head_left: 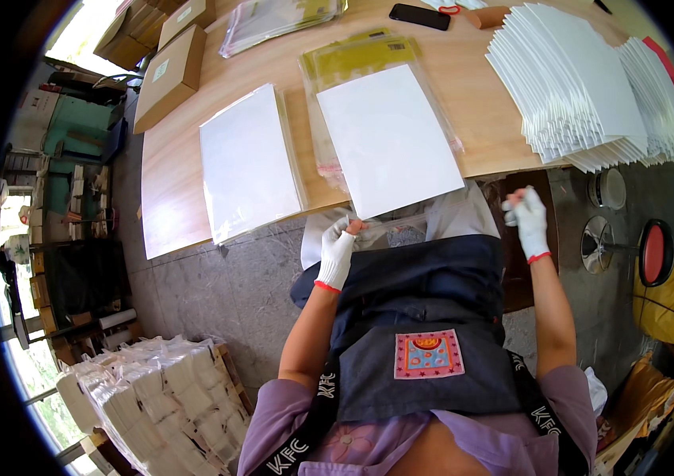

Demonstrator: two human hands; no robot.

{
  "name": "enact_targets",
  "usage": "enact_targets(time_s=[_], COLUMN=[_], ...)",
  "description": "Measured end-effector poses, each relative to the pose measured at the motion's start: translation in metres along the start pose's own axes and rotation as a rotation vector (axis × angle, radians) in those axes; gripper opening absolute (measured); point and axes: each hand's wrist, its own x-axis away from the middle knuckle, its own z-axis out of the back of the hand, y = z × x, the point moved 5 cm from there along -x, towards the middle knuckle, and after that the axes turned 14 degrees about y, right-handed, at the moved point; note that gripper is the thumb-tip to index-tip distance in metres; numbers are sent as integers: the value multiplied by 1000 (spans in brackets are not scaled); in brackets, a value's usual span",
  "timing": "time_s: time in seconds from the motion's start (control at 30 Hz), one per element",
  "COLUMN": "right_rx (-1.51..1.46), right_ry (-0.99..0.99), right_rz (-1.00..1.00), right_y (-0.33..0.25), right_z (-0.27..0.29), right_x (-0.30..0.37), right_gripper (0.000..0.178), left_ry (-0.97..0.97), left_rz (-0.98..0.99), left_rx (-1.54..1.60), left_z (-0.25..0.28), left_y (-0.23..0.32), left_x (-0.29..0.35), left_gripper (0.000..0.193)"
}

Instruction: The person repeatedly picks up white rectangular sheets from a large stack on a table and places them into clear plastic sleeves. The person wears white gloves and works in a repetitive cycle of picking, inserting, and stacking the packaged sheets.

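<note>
My left hand (338, 252), in a white glove with bare fingertips, pinches the edge of a clear plastic bag (397, 225) at the near left corner of a white board (391, 139). The bag's mouth hangs past the table edge over my lap. Beneath the board lies a stack of clear bags with olive-yellow printing (329, 67). My right hand (529, 220), gloved alike, hovers off the table edge, right of the board. Its fingers are loosely bent and apart, with nothing visible in them. To the left, a stack of bagged white boards (249, 163) overhangs the edge.
Fanned stacks of white boards (571, 79) fill the table's right side. A black phone (420, 16) and red-handled scissors (449, 10) lie at the back. Cardboard boxes (170, 79) stand far left, near more printed bags (273, 24). Wrapped bundles (158, 389) are piled on the lower left.
</note>
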Motion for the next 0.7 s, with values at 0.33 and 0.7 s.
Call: enact_targets(time_s=[0.33,0.7], right_rx=[718,288], right_ry=[-575,-552], right_rz=[1101,763], right_y=[-70,-86], right_z=[-213,-172], right_x=[133,113], right_gripper=[15,12], left_ry=[-38,50], left_rz=[-44,41], left_rx=[-26,72], left_z=[-15,-20], left_y=[11,14], left_x=[3,6], left_gripper=[19,19])
